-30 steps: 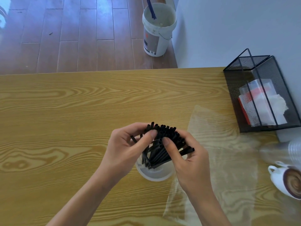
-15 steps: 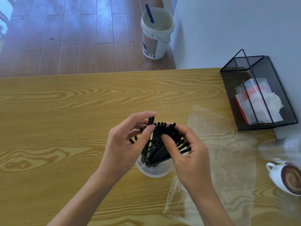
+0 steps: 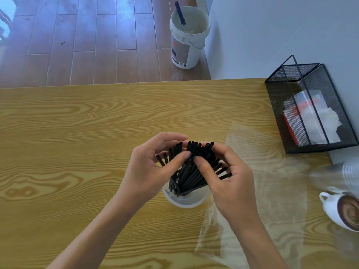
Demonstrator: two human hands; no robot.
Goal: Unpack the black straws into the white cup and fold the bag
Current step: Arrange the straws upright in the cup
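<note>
Closest to the camera, two bare forearms come up from the bottom edge and meet over the middle of the wooden table. The left hand and right hand are both curled round the tops of a bunch of black straws, thumbs pressed against the near side and fingers wrapped over the far side, so both are grasping the bundle. The straws stand with their lower ends down in the white cup, fanned out a bit at the top, a few splaying off to the left and right. The cup sits on the table right under the hands.

Just right of the cup the clear bag lies spread flat on the table, unfolded; it's so see-through that I can't really make out where its edges end. Over at the right edge there's a coffee mug with latte art, and behind it what looks like a stack of clear plastic cups, pretty blurry though.

Further back on the right corner is a black mesh organizer with some white and red packets inside. Beyond the table, a white bucket stands on the wood floor by the wall
</note>
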